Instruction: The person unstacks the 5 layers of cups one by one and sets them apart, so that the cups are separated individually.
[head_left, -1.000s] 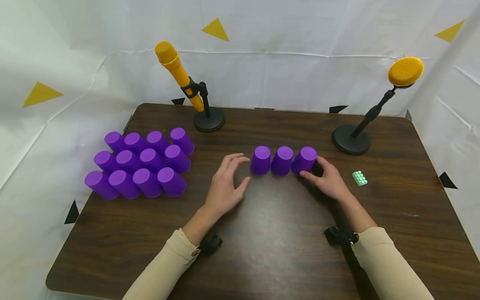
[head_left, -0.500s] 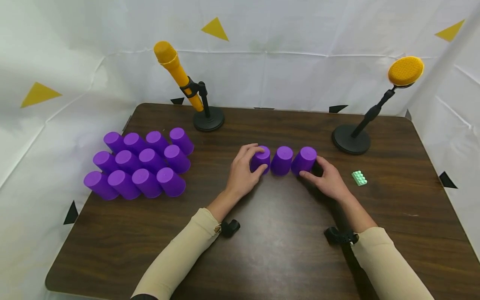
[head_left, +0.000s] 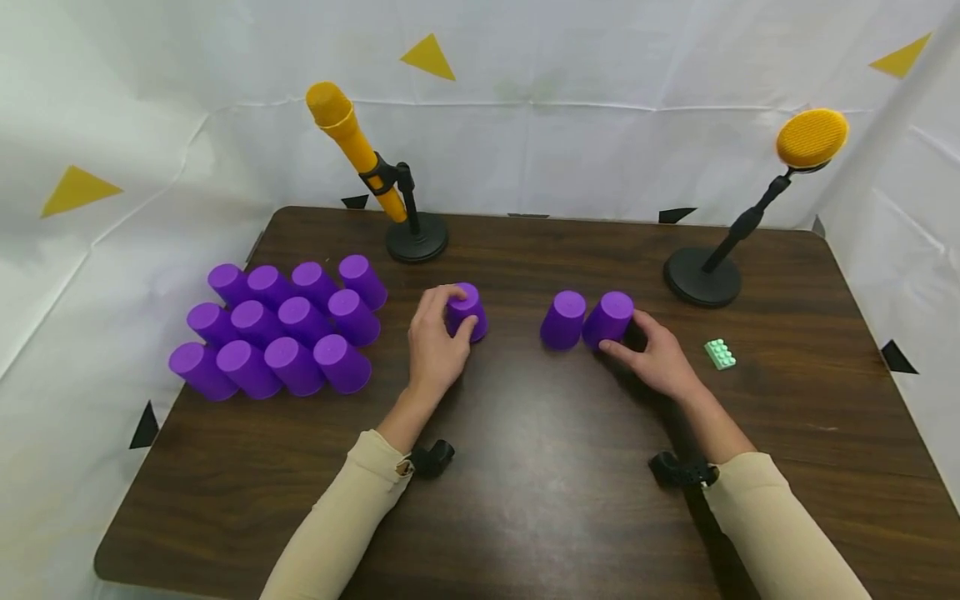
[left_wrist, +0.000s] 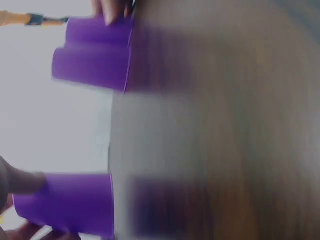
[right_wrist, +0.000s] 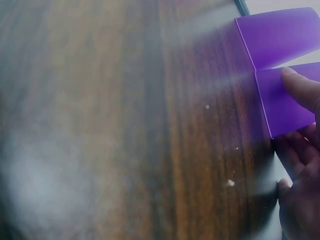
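Observation:
Three upside-down purple cups stand mid-table. My left hand (head_left: 454, 320) grips the leftmost cup (head_left: 468, 307), which stands apart, to the left of the other two. The middle cup (head_left: 564, 319) touches the right cup (head_left: 611, 317), and my right hand (head_left: 621, 333) holds that right cup, thumb in front and fingers behind. The left wrist view shows the gripped cup (left_wrist: 70, 202) low and the pair of cups (left_wrist: 95, 55) above. In the right wrist view the right cup (right_wrist: 287, 100) lies under my thumb (right_wrist: 302, 87).
Several more purple cups (head_left: 281, 329) stand packed in rows at the table's left. A yellow microphone (head_left: 356, 146) on a stand is at the back. A yellow round head on a stand (head_left: 812, 137) is at the back right. A small green brick (head_left: 720, 354) lies right of my right hand.
My left hand closed on the leftmost cup of the row and moved it left, away from the other two. The right hand stayed on its cup.

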